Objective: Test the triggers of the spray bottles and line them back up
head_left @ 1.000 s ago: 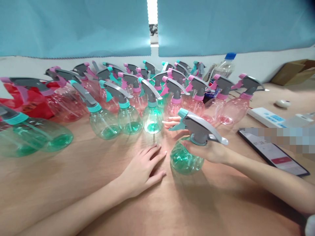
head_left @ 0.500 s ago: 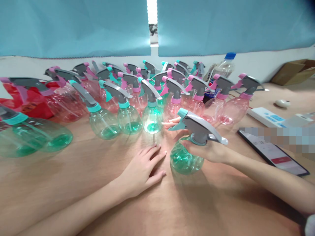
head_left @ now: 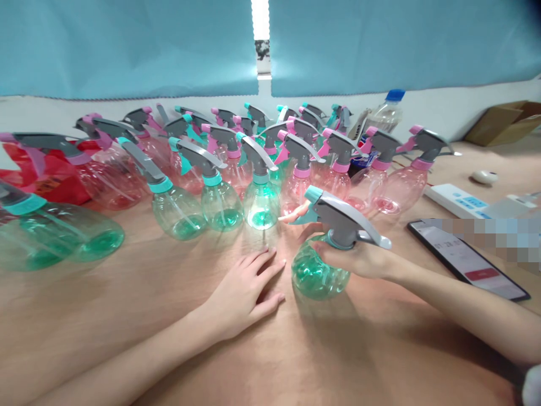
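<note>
My right hand is closed around the neck of a green spray bottle with a grey and turquoise trigger head pointing left. The bottle is upright, close to the table; I cannot tell whether its base touches. Some fingers are hidden behind the bottle. My left hand lies flat on the wooden table, fingers apart, holding nothing. Just beyond it stands another green spray bottle. A pink spray bottle stands behind the held one.
Several green and pink spray bottles fill the back. At the left is a red plastic bag. A phone, a white power strip, a white mouse-like object, a blue-capped bottle and a cardboard box are at the right.
</note>
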A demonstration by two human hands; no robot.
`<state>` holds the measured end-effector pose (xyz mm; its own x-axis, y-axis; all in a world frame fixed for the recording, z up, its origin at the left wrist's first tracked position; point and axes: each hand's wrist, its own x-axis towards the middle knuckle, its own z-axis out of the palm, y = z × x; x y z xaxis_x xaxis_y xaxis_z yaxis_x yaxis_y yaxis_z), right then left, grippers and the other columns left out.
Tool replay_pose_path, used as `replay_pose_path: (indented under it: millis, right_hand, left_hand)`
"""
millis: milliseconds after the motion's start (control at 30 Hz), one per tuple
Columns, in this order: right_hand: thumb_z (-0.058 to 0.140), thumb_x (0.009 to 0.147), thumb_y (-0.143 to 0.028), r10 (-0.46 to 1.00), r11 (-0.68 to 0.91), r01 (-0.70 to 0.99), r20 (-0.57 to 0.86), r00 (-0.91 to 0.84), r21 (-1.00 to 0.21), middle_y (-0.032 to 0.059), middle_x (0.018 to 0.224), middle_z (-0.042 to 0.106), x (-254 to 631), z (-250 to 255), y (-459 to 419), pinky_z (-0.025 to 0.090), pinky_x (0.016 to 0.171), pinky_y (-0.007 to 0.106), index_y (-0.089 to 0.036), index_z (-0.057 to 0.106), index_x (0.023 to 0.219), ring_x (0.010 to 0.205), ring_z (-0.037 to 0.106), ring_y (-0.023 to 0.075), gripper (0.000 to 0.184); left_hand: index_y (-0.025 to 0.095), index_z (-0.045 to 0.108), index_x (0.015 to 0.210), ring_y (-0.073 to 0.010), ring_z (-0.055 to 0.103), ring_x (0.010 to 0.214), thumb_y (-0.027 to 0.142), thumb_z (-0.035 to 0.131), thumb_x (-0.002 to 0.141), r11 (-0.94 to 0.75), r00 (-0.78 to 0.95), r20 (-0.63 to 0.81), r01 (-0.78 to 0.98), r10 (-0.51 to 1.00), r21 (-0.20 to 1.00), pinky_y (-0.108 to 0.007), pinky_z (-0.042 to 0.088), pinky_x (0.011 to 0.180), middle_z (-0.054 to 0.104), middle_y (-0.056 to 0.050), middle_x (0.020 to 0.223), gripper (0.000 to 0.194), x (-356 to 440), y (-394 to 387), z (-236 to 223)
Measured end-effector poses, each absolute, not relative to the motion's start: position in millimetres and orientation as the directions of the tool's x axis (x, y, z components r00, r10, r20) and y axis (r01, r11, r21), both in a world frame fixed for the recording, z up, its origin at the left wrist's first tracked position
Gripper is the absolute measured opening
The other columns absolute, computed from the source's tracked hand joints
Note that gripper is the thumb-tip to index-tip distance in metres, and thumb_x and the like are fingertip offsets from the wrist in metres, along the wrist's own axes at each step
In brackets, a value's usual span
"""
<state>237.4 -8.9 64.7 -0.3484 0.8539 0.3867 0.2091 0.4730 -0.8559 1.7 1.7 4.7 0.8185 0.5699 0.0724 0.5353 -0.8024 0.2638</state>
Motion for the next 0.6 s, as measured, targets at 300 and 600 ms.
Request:
replay_pose_path:
  millis: [300,600]
  right_hand:
    - [0.050,0.071,-0.006,0.844,0.497,0.190,0.422,-0.330,-0.847,0.0034,0.105,0.065,236.8,64.8,-9.9,0.059,0.069,0.026,-0.023,0.058,0.103,0.077,0.067,0.0139,0.037]
    - [0.051,0.071,-0.011,0.840,0.503,0.165,0.434,-0.324,-0.849,0.0019,0.086,0.059,233.0,71.5,-8.9,0.058,0.071,0.028,-0.021,0.051,0.086,0.080,0.065,0.0147,0.018]
  left_hand:
    - [0.016,0.046,0.140,-0.0340,0.037,0.135,0.041,0.052,0.094,-0.804,0.819,0.073,0.536,0.569,0.259,-0.054,0.032,0.110,0.043,-0.016,0.147,0.053,1.2,2.1,3.3]
    - [0.021,0.043,0.142,-0.0318,0.036,0.136,0.043,0.049,0.095,-0.813,0.821,0.106,0.522,0.561,0.259,-0.053,0.031,0.110,0.043,-0.013,0.147,0.052,-1.0,3.3,-0.9]
